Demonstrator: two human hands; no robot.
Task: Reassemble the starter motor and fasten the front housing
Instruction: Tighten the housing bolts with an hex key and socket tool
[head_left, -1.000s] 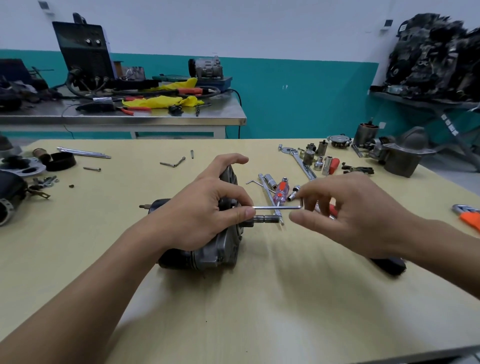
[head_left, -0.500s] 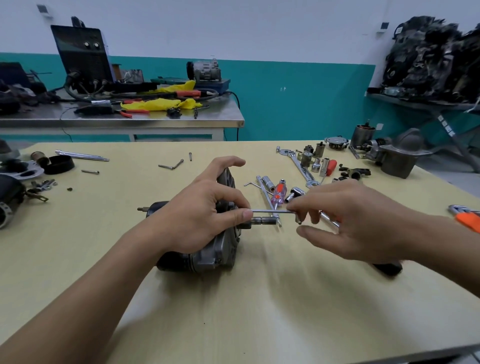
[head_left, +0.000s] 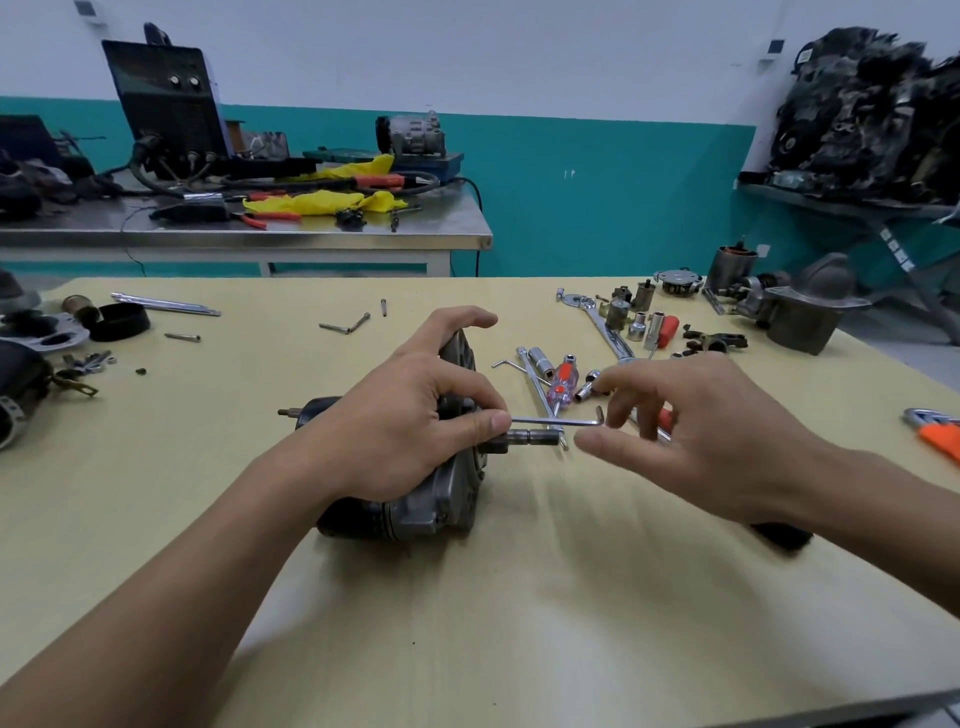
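Left hand (head_left: 405, 431): I grip the starter motor (head_left: 441, 501) on the tabletop (head_left: 519, 623)
Right hand (head_left: 691, 431): my fingers loosely spread, empty, beside the hex key (head_left: 556, 421)

We face a wall (head_left: 467, 57), white above and teal below. Against it stands a steel bench (head_left: 311, 240) carrying a black machine (head_left: 166, 98), cables (head_left: 156, 182) and a yellow cloth (head_left: 311, 200). In front of us spreads a pale wooden table (head_left: 467, 649). At right a metal shelf (head_left: 841, 208) on slanted legs bears a dark heap of parts (head_left: 872, 114), and below it we glimpse grey floor (head_left: 924, 358). The light is even and soft, throwing faint shadows on the tabletop.
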